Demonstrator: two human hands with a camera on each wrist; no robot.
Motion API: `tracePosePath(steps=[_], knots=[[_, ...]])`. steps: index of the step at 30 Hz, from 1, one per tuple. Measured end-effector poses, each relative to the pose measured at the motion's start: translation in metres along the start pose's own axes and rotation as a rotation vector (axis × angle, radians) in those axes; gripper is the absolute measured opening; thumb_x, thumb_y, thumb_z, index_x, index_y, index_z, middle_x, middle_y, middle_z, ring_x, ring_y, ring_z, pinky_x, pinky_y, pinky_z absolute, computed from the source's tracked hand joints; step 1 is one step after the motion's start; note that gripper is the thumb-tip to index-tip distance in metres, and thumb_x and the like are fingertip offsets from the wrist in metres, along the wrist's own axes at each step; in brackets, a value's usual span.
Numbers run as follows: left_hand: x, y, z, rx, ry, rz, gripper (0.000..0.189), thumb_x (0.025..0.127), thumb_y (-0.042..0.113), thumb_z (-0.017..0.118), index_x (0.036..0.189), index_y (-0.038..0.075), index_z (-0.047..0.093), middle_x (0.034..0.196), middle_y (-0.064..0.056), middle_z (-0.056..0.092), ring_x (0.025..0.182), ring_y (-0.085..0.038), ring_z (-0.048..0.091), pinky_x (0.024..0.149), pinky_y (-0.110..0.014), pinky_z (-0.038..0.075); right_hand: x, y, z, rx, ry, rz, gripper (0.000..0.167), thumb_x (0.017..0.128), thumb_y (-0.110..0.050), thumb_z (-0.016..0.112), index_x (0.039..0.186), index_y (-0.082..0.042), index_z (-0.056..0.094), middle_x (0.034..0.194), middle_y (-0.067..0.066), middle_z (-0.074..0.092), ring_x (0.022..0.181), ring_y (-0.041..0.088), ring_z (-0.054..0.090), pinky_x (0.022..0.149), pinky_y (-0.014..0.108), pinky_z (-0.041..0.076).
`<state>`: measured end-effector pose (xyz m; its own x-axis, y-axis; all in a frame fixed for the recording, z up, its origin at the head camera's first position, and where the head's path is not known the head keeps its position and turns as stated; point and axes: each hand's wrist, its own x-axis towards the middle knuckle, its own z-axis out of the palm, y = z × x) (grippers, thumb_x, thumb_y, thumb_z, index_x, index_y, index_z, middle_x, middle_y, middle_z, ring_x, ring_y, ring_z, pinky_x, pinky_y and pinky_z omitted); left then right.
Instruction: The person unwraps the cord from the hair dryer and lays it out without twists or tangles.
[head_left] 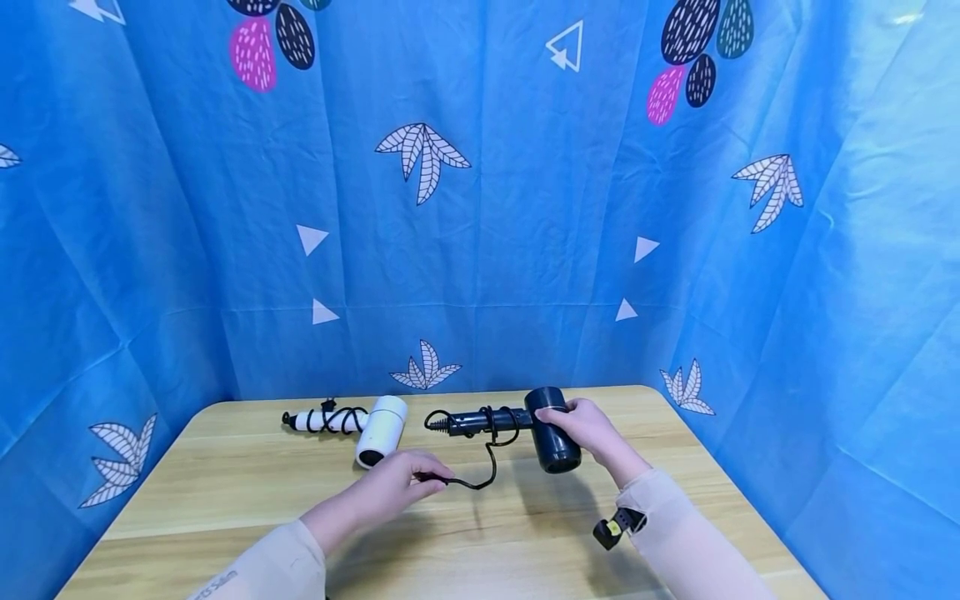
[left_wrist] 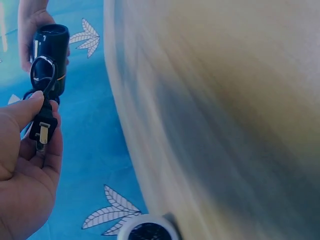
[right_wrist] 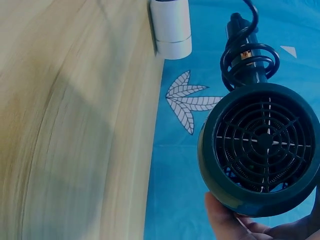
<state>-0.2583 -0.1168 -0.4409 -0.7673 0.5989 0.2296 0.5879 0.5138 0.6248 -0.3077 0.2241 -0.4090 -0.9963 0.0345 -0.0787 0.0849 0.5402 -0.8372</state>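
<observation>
In the head view my right hand [head_left: 588, 427] grips the barrel of a black hair dryer [head_left: 553, 442], held above the table with its handle pointing left. The black cord [head_left: 491, 467] is wound loosely in loops round the handle, and its free end runs to my left hand [head_left: 401, 477]. Between thumb and fingers that hand pinches the two-pin plug [left_wrist: 44, 131], whose prongs show in the left wrist view. The right wrist view shows the dryer's round grille [right_wrist: 265, 142], with fingers below it.
A white hair dryer [head_left: 386, 423] lies at the back left of the wooden table [head_left: 525, 550], its black cord wrapped round the handle. Blue patterned cloth [head_left: 480, 250] hangs behind and on both sides. A black strap with a yellow mark [head_left: 617, 527] is on the right wrist.
</observation>
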Motion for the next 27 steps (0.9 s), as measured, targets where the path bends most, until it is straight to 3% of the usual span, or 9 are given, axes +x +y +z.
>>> tracePosePath(steps=[15, 27], knots=[[0.003, 0.019, -0.028, 0.037, -0.028, 0.064, 0.02, 0.097, 0.022, 0.067, 0.115, 0.018, 0.075, 0.112, 0.011, 0.07, 0.108, -0.012, 0.064, 0.092, -0.034, 0.054, 0.0, 0.002, 0.002, -0.043, 0.023, -0.035, 0.06, 0.086, -0.045, 0.074, 0.11, 0.008, 0.059, 0.101, 0.019, 0.066, 0.083, 0.024, 0.067, 0.069, 0.038, 0.059], [0.009, 0.037, -0.056, 0.068, -0.003, 0.036, 0.022, 0.098, 0.025, 0.066, 0.118, 0.024, 0.074, 0.115, 0.011, 0.068, 0.108, -0.015, 0.063, 0.09, -0.04, 0.054, -0.002, 0.005, 0.003, -0.037, 0.004, -0.023, 0.061, 0.086, -0.044, 0.074, 0.112, 0.008, 0.056, 0.101, 0.019, 0.065, 0.082, 0.024, 0.067, 0.07, 0.037, 0.059]])
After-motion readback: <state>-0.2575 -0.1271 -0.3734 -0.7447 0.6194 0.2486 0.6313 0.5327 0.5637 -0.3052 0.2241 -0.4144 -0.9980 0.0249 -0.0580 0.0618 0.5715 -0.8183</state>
